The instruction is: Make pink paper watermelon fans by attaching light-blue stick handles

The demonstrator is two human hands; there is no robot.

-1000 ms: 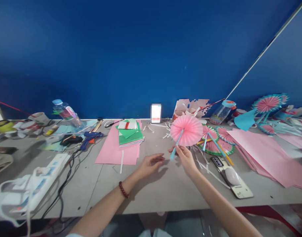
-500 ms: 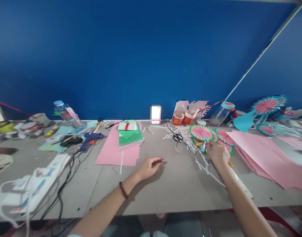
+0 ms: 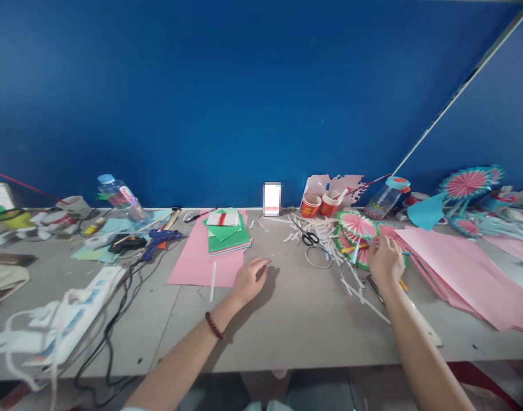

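My left hand [image 3: 250, 278] lies on the grey table [image 3: 296, 319] with its fingers loosely stretched out and nothing in it, just right of a large pink sheet [image 3: 193, 257]. My right hand [image 3: 385, 261] rests on a pile of pink and green paper fans [image 3: 355, 227] with thin sticks. Its back faces me and its fingers are bent down onto the pile, so I cannot see whether they grip anything. A stack of green and pink paper [image 3: 227, 234] lies on the pink sheet.
Black scissors [image 3: 308, 237], a tape ring [image 3: 318, 257] and white paper strips lie mid-table. Two red cups [image 3: 319, 204] and a jar [image 3: 385, 197] stand at the back. Pink sheets [image 3: 458, 268] spread right. A glue gun [image 3: 159, 237], bottle [image 3: 118, 197], power strip [image 3: 77, 314] and cables crowd the left.
My right hand carried the pink fan from mid-table to the fan pile on the right and now rests there. My left hand opened a little and shifted slightly toward the pink sheet.
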